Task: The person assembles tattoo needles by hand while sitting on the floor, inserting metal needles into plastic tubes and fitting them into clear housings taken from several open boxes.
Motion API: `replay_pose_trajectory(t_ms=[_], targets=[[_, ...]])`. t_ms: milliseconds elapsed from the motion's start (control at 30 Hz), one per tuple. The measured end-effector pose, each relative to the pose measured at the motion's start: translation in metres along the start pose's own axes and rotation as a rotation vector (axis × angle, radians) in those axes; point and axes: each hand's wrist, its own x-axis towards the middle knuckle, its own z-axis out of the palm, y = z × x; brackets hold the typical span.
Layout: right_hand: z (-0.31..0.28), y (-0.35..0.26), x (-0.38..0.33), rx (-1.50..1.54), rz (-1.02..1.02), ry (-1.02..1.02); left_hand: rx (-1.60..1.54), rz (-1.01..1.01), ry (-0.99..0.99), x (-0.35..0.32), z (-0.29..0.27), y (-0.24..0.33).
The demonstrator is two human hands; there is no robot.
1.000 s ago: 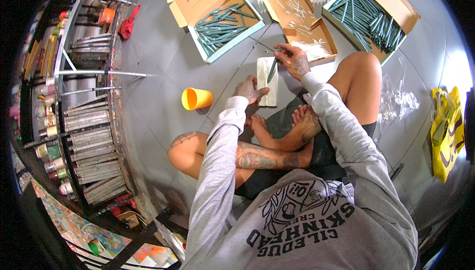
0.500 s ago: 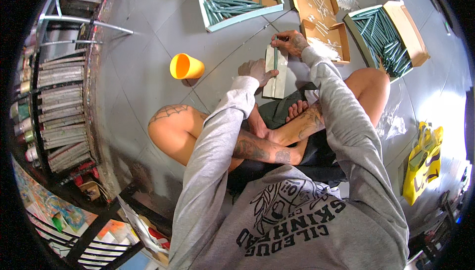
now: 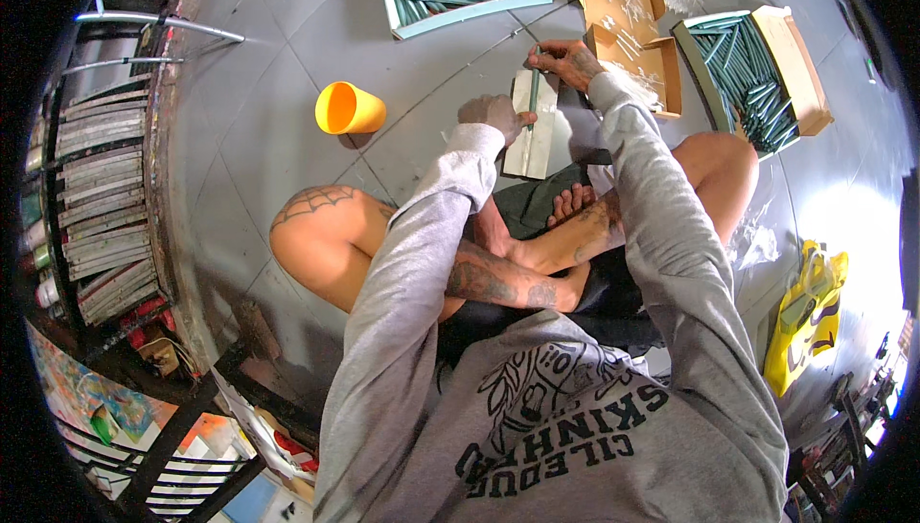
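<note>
Both our hands close on one green stick over a pale flat block on the floor.

Our right hand (image 3: 572,61) pinches the green stick (image 3: 533,92) at its top, our left hand (image 3: 494,113) grips lower down, above the pale flat block (image 3: 535,140); an orange cup (image 3: 348,109) lies nearby.

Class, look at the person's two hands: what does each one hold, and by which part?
The right hand pinches the top end of a thin green stick. The left hand meets the stick's lower end over a pale flat block; whether it grips cannot be told.
</note>
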Motion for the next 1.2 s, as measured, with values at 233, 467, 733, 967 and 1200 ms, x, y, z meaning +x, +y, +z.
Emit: replay_pose_trajectory(t_ms=[233, 467, 733, 967, 1200], targets=[[-0.004, -0.02, -0.017, 0.264, 0.008, -0.161, 0.056, -0.08, 0.013, -0.021, -0.019, 0.018], [0.002, -0.006, -0.016, 0.072, -0.004, -0.091, 0.013, -0.057, -0.1, -0.011, -0.024, 0.009], [0.01, -0.012, -0.033, 0.185, 0.023, -0.041, -0.094, -0.131, -0.244, -0.013, -0.03, -0.013], [-0.002, -0.02, -0.035, 0.344, 0.016, -0.005, -0.272, -0.007, 0.207, -0.009, -0.024, -0.006], [-0.015, -0.024, -0.05, 0.241, -0.056, 0.385, -0.51, 0.143, 0.393, 0.014, -0.018, 0.01]])
